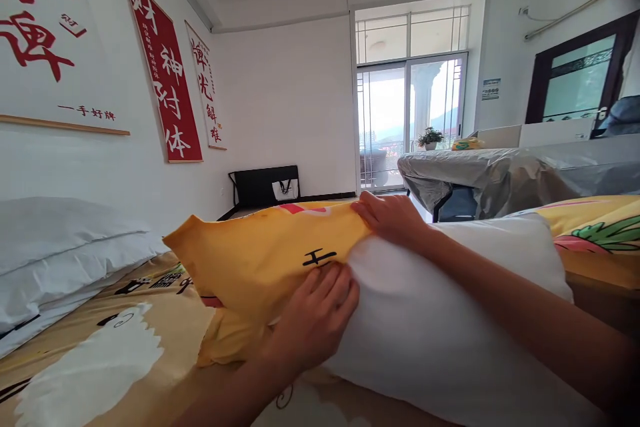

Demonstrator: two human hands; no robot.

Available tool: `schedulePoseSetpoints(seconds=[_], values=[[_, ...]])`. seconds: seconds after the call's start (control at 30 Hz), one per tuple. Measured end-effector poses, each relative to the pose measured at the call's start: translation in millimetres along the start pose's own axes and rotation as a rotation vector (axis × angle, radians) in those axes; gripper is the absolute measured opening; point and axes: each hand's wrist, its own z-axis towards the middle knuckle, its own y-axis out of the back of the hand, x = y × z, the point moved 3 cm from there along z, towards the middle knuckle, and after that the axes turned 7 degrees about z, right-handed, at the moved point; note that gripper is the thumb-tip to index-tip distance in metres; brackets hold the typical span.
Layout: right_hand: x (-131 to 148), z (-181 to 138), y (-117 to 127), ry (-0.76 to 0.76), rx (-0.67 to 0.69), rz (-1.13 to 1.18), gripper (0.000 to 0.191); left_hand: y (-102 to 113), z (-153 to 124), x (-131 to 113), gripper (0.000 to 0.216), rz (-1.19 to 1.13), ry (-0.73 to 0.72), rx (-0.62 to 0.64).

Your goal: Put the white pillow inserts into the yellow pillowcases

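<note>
A white pillow point(450, 320) lies across the bed in front of me, its far end inside a yellow printed pillowcase point(260, 253). My left hand point(313, 317) rests on the near side where the pillowcase edge meets the pillow, fingers curled and gripping the yellow fabric. My right hand point(393, 217) pinches the top edge of the pillowcase opening against the pillow. The right forearm lies across the white pillow.
A second white pillow point(60, 253) lies at the left by the wall on the yellow patterned bedsheet point(100, 347). Red-and-white scrolls point(163, 67) hang on the wall. A plastic-covered table point(500, 177) stands right, a black bench point(265, 185) at the far wall by glass doors point(407, 120).
</note>
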Motion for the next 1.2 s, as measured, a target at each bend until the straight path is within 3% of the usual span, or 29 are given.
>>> schedulePoseSetpoints(seconds=[0.13,0.23,0.33,0.4,0.5,0.6,0.73,0.87,1.0,1.07,1.2], values=[[-8,-8,0,0.007,0.058,-0.057,0.046,-25,16,18,0.041,0.143,0.189,0.018],[-14,-14,-6,0.013,0.148,-0.071,0.046,-27,27,30,0.041,0.217,0.263,0.084],[-15,-19,-9,0.057,0.147,-0.021,0.043,-28,38,35,0.030,0.281,0.268,0.123],[-15,-23,-8,0.143,0.086,0.038,0.037,-32,43,37,0.024,0.309,0.265,0.104],[-27,-33,-2,0.272,-0.132,0.114,0.029,-37,45,37,0.021,0.324,0.252,0.037],[-54,-48,0,0.242,-0.272,0.097,0.034,-38,44,32,0.021,0.333,0.214,-0.037],[-76,-72,-15,0.249,-0.069,0.032,0.042,-40,50,24,0.020,0.304,0.197,-0.064],[-62,-96,-20,0.322,-0.051,0.017,0.053,-54,71,27,0.018,0.233,0.287,0.008],[-34,-104,-21,0.414,0.064,0.012,0.062,-76,95,42,0.022,0.010,0.478,0.231],[-19,-102,-23,0.445,0.128,0.008,0.062,-83,104,42,0.025,-0.106,0.535,0.300],[7,-94,-34,0.465,0.210,-0.034,0.047,-87,114,28,0.022,-0.197,0.552,0.296]])
